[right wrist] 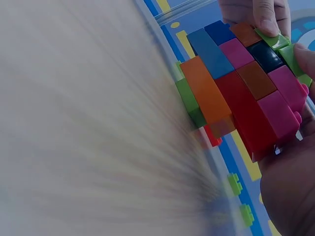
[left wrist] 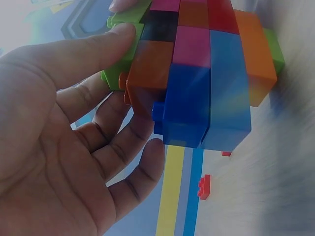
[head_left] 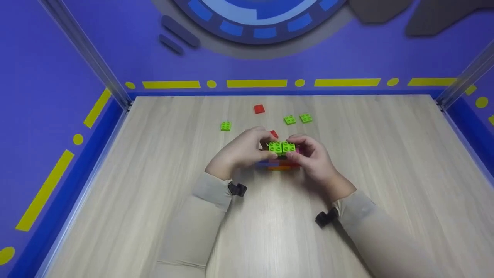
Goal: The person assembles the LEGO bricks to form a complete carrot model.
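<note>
Both hands grasp the top of an upright toy-brick wall [right wrist: 253, 81] between them: the left hand [head_left: 245, 148] pinches the left lime-green brick [head_left: 275, 148], the right hand [head_left: 314, 156] the right lime-green brick [head_left: 288, 148], thumbs on the near side. Any lettering on the studs is too small to read. The wall's studs point up, and its broad courses run left to right across the person's front. Beneath the top come brown, black, pink and dark blue bricks, then a light blue brick [left wrist: 229, 83] beside a long red brick [right wrist: 246, 115], an orange brick [right wrist: 206, 93] and, lowest, a green brick [right wrist: 190, 103]; whether that touches the worktop [head_left: 146, 216] cannot be told. Beyond the hands lie loose red bricks [head_left: 259, 109] and three loose lime-green bricks [head_left: 290, 119].
</note>
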`<control>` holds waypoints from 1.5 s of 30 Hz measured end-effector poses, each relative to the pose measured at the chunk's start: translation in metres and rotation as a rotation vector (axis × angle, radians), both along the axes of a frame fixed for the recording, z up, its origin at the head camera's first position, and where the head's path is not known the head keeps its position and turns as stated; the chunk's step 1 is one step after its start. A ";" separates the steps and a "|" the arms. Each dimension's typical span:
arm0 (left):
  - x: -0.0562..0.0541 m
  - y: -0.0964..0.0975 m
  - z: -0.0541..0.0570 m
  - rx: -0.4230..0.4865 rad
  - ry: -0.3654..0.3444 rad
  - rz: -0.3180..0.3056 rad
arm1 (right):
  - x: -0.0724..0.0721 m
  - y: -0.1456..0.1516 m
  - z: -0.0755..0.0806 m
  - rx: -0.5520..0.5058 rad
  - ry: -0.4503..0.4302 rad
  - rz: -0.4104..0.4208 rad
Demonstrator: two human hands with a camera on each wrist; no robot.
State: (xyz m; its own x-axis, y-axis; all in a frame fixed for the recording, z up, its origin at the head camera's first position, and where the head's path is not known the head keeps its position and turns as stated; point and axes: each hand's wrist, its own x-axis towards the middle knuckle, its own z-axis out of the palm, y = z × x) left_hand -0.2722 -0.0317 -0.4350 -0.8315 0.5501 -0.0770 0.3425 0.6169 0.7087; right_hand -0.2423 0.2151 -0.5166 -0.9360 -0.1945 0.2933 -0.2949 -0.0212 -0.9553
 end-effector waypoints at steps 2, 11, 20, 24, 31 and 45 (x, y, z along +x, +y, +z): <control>0.000 0.000 0.002 -0.002 0.005 -0.005 | 0.000 -0.001 0.002 0.014 0.006 -0.001; -0.005 -0.001 0.003 0.030 0.030 -0.041 | 0.002 -0.005 0.010 0.085 0.011 -0.052; -0.011 -0.014 -0.008 0.082 -0.035 -0.121 | 0.012 -0.012 -0.010 0.125 0.050 -0.106; -0.015 -0.027 -0.006 0.064 -0.083 -0.047 | 0.015 -0.010 -0.013 0.151 0.038 -0.128; -0.034 -0.056 -0.012 0.136 -0.091 0.279 | 0.014 -0.007 -0.008 0.177 0.000 -0.119; -0.065 -0.081 -0.065 0.095 0.013 0.538 | 0.014 -0.008 -0.007 0.142 -0.009 -0.120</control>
State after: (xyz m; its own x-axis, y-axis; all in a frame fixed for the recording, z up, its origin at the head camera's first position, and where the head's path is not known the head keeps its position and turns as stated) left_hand -0.3372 -0.1123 -0.5002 -0.9981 0.0512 -0.0351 0.0058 0.6408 0.7677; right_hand -0.2286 0.2075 -0.5239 -0.9575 -0.1197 0.2624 -0.2786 0.1488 -0.9488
